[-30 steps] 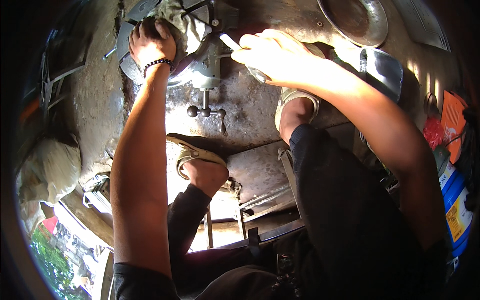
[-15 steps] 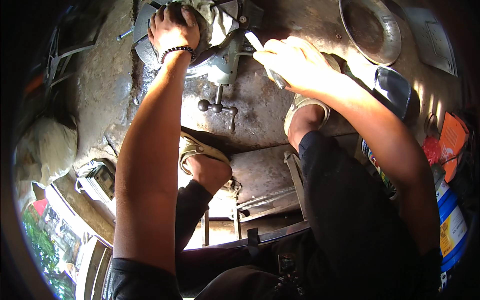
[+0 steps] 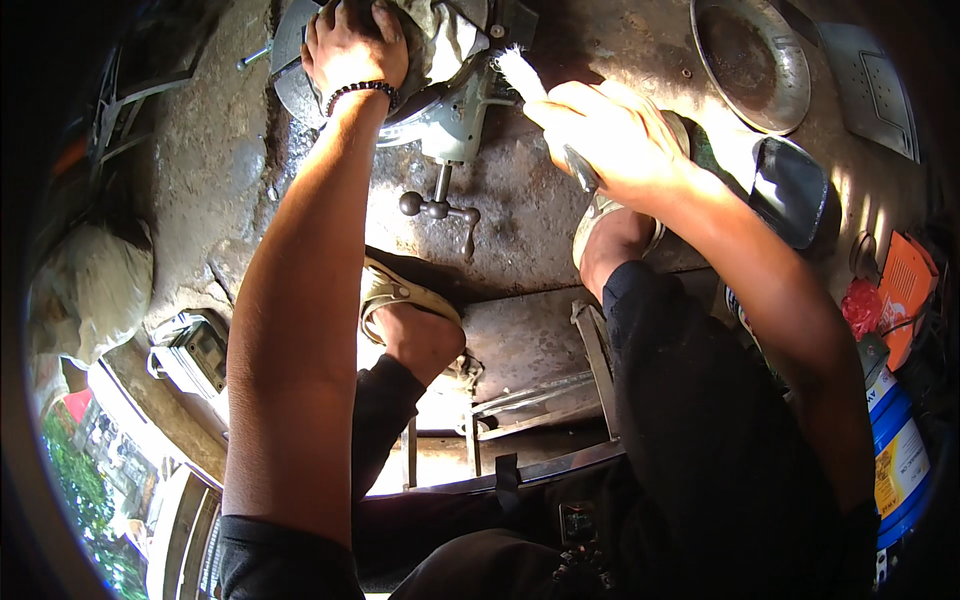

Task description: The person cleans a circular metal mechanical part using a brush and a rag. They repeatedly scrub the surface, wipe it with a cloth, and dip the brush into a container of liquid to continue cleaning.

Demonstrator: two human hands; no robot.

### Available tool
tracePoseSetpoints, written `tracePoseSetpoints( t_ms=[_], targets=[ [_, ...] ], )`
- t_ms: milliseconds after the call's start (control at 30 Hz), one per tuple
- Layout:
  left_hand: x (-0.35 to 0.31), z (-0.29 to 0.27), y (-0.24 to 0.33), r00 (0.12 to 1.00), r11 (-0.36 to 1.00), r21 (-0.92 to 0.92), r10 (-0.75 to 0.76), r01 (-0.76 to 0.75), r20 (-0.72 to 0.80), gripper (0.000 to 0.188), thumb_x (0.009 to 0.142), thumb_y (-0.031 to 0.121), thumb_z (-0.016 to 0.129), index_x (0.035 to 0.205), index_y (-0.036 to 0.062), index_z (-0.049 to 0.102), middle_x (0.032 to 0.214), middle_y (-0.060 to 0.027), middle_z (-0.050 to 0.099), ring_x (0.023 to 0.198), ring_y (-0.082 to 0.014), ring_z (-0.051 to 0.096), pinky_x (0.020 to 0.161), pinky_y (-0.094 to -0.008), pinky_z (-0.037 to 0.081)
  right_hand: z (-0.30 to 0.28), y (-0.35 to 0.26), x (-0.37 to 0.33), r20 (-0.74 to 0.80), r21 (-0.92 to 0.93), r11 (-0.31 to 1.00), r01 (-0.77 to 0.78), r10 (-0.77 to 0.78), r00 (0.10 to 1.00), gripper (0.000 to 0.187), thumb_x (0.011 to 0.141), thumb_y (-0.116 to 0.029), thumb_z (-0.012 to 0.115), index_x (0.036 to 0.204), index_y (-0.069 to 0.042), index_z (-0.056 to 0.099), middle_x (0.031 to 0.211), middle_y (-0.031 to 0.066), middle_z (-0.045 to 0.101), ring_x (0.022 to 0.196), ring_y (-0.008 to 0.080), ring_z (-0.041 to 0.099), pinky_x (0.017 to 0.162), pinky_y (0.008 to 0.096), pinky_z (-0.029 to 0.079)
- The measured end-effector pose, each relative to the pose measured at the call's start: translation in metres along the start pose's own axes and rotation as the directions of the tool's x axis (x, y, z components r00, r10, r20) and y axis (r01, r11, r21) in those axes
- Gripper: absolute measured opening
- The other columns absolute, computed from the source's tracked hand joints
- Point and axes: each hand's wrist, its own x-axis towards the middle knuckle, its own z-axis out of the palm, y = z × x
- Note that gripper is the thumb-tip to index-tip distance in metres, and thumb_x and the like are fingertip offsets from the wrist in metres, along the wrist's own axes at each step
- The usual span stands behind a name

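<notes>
My right hand is closed round a brush with pale, frayed bristles; the dark end of its handle pokes out below my fingers. The bristles are just right of a grey metal vise-like fixture and do not touch it. My left hand curls its fingers over a dark rounded part on the round metal base, partly cut off by the top edge. A dirty pale cloth lies beside that hand. Below the fixture hangs a screw handle with ball ends.
A round metal pan and a grey flat panel lie at the far right, with a black container nearer. A blue bucket stands at the right, below an orange piece. My sandalled feet flank the fixture.
My right hand has moved slightly right and down with the brush, whose bristles now show clearly. My left hand keeps its place on the rounded part; the whole view has shifted a little.
</notes>
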Motion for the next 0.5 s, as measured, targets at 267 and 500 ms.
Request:
tracePoseSetpoints(
  t_ms=[267, 500],
  targets=[
    [-0.001, 0.017, -0.005, 0.967, 0.967, -0.072, -0.249, 0.244, -0.063, 0.018, 0.09, 0.014, 0.054, 0.1, 0.0004, 0.06, 0.098, -0.023, 0.062, 0.092, -0.0432, 0.058, 0.082, -0.0527, 0.047, 0.012, -0.001, -0.001, 0.037, -0.007, 1.0, 0.016, -0.015, 0.999, 0.033, 0.079, -0.011, 0.07, 0.112, -0.01, 0.067, 0.091, 0.0046, 0.064, 0.081, 0.0273, 0.061, 0.071, 0.04, 0.049],
    [-0.003, 0.015, -0.003, 0.97, 0.97, -0.08, -0.233, 0.228, -0.071, 0.019, 0.091, 0.015, 0.055, 0.102, 0.0001, 0.06, 0.099, -0.0237, 0.063, 0.093, -0.044, 0.058, 0.083, -0.0525, 0.047, 0.015, 0.001, 0.006, 0.062, -0.129, 0.992, -0.002, 0.01, 0.998, 0.039, 0.074, -0.011, 0.073, 0.112, -0.013, 0.063, 0.101, 0.0051, 0.059, 0.093, 0.026, 0.06, 0.085, 0.0391, 0.049]
  ],
)
